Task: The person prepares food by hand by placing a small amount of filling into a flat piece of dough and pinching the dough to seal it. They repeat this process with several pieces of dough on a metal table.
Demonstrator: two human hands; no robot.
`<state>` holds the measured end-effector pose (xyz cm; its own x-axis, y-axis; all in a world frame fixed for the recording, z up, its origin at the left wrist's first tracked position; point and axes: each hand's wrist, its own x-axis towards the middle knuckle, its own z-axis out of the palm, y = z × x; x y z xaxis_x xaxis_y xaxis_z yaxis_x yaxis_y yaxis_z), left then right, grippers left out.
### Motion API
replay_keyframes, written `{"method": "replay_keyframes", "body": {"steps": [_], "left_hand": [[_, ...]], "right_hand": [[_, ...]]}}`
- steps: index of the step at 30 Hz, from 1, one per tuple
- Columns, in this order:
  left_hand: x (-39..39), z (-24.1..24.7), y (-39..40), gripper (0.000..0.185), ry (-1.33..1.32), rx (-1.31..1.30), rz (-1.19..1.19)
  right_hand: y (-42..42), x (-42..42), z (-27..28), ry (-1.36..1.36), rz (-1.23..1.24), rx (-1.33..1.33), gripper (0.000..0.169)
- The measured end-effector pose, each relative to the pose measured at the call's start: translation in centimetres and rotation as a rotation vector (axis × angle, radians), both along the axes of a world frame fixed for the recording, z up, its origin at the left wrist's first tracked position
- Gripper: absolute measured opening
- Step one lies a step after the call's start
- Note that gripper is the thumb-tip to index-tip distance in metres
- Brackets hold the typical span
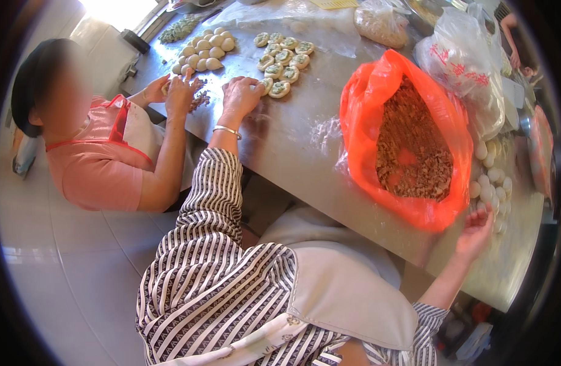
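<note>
My left hand (243,95) reaches over the metal table (289,137). Its thumb and fingertips are on the edge of a filled dough piece (266,85) at the near end of a cluster. Similar round dough pieces (284,57) lie in rows beyond it, with green filling showing on top. Between my arms stands an opened red plastic bag (360,132) of brown, crumbly filling (411,146). To its right, my right hand (476,231) is half curled with nothing visible in it. Its fingertips are beside several pale dough balls (493,187), and contact is unclear.
At left, a person (102,146) in an apron handles dough by scattered brown filling (199,98). Closed dough balls (205,48) and a green heap (180,28) lie beyond. White plastic bags (459,59) stand at far right. Another person's arm (509,39) shows top right.
</note>
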<state>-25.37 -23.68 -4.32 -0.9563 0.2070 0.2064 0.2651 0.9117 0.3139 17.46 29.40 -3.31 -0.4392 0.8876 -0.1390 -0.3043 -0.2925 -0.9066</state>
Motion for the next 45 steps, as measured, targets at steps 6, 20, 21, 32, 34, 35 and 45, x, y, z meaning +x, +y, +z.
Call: {"method": "replay_keyframes", "body": {"steps": [6,20,21,32,34,35,45], "left_hand": [[0.7,0.5,1.1,0.043,-0.024,0.237,0.052],[12.2,10.0,16.4,0.026,-1.183,1.477,-0.652],[12.8,10.0,18.1,0.027,-1.158,1.411,-0.688],[13.1,6.5,26.5,0.024,-0.06,-0.106,-1.205],[13.1,7.1,26.8,0.025,-0.085,0.005,-1.142],[13.3,7.3,26.8,0.026,-0.257,0.103,-1.059],[15.6,5.2,24.3,0.032,-1.439,1.336,-0.549]], "right_hand": [[-2.9,-0.1,-1.1,0.002,0.008,-0.044,0.024],[-6.3,0.2,-2.2,0.001,0.094,0.072,0.022],[-6.3,0.4,-2.3,0.007,0.117,0.093,0.022],[-6.9,0.6,-3.1,0.089,0.157,0.119,0.019],[-7.0,0.5,-2.8,0.071,0.105,0.114,0.019],[-7.3,0.7,-2.6,0.05,0.062,0.104,0.019],[-12.6,-4.6,5.2,-0.312,0.315,0.745,0.016]]}}
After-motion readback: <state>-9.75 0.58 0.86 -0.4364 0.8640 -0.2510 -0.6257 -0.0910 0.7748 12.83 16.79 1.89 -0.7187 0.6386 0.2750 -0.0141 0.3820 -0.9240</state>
